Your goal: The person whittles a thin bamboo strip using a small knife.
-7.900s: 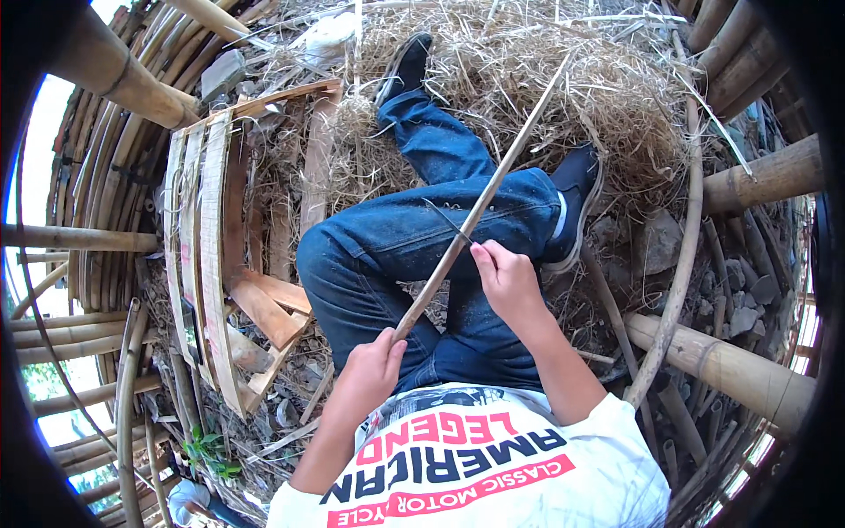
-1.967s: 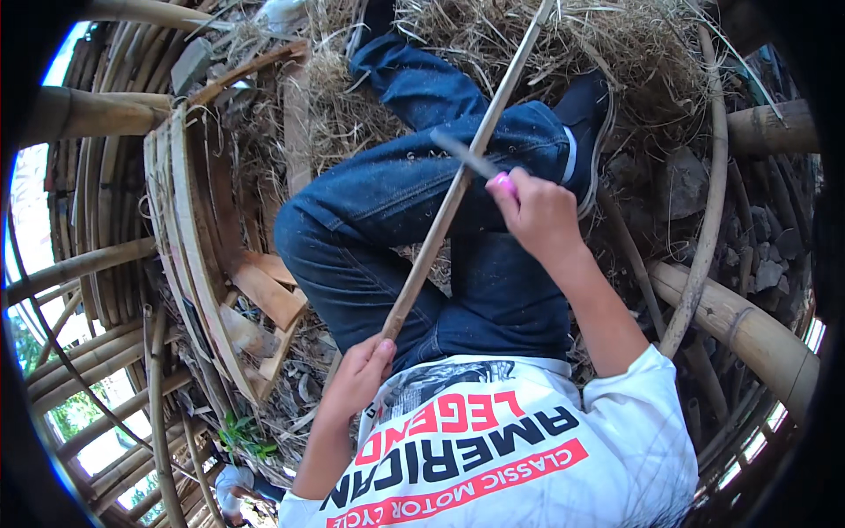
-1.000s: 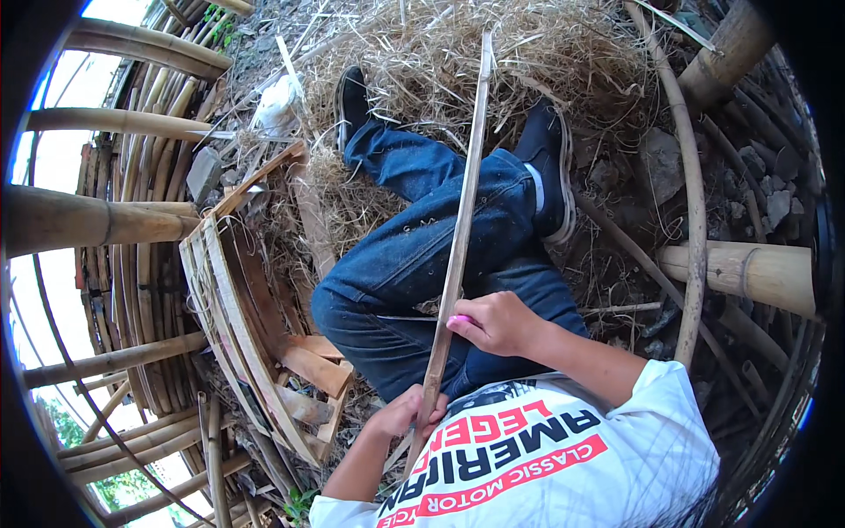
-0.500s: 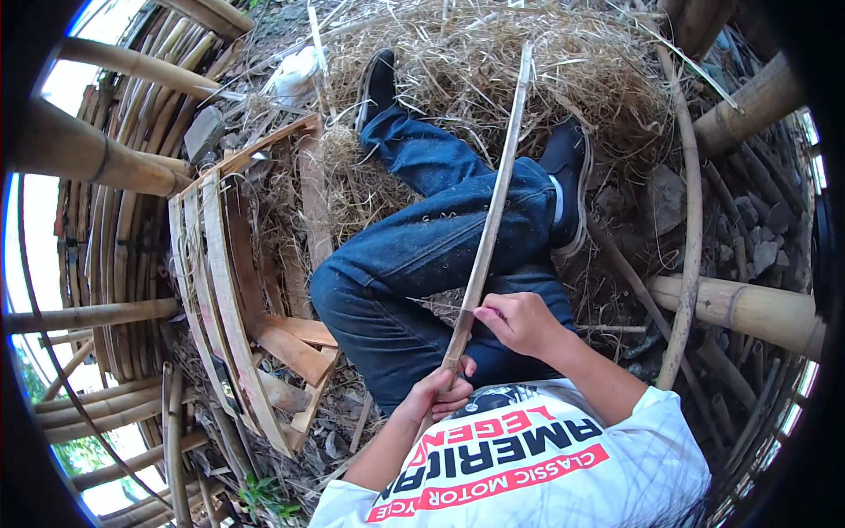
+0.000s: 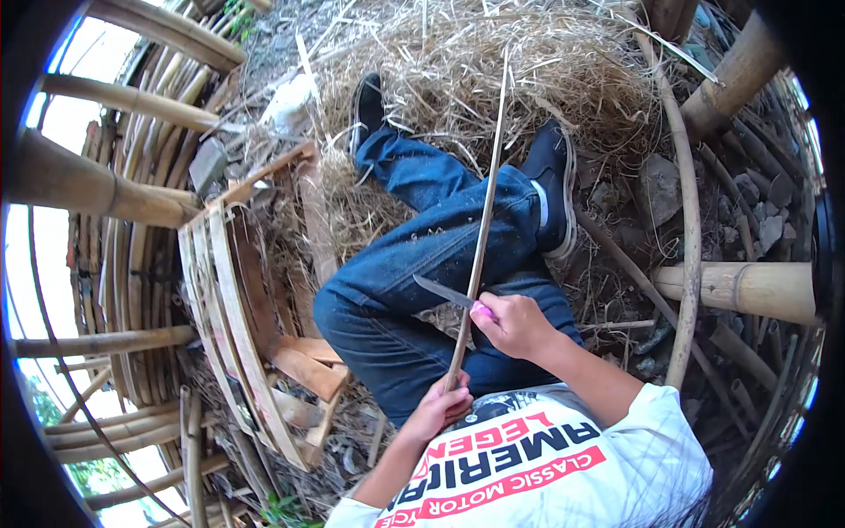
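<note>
Right grip [image 5: 513,326] above ground [image 5: 286,44] between bamboo [image 5: 753,291]

The strip [image 5: 488,209] is showing matt wood; the knife [image 5: 440,289] is showing smooth metal. The jeans [image 5: 387,321] are showing dusty, matt denim. At one o'clock, straw [image 5: 563,84] is looking rough; at three, a pole [image 5: 766,291] is showing smooth bamboo.

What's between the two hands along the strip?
Head view: just a bare stretch of the strip between left hand and right hand, jeans behind it.

Stick [image 5: 487,211] across the leg [image 5: 396,268], slats [image 5: 232,299] farther left
</note>
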{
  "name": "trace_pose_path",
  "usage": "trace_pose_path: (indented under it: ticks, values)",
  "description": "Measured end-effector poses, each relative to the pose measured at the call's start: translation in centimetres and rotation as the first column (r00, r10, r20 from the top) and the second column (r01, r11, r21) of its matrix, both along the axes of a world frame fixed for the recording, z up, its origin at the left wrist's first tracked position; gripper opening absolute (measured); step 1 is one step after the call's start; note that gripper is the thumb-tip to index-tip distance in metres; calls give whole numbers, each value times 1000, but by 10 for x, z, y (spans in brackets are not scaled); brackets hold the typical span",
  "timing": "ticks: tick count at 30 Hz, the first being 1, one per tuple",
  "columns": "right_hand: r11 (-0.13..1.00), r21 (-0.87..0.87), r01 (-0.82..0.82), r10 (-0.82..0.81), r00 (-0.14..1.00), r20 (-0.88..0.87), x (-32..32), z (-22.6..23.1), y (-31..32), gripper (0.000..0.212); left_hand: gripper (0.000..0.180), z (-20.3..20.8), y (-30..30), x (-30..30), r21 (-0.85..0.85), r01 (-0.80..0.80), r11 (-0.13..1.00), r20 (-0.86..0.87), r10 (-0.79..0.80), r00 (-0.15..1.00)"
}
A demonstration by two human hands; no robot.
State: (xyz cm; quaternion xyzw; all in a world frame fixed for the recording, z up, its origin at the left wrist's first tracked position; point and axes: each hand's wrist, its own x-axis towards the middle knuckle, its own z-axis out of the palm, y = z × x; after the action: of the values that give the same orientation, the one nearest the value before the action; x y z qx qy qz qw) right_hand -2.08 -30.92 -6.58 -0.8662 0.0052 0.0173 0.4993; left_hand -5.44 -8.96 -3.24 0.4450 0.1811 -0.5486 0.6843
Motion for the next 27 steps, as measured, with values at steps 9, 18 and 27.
trace_pose_path:
  ticks: [9, 18, 27]
  values:
    - [999, 40, 21, -20, 1000, -12, -2, -3, -12, 41, 16, 6, -9, -1, 186, 108, 977, 149, -137, 979]
    - [1000, 15, -16, 17, 993, -113, -13, -6, -32, 46, 22, 14, -19, 3, 274, 82, 958, 145, -125, 981]
    - [994, 102, 42, -31, 993, -111, 0, -10, -30, 46, 26, 17, -24, 21, 279, 147, 949, 156, -196, 968]
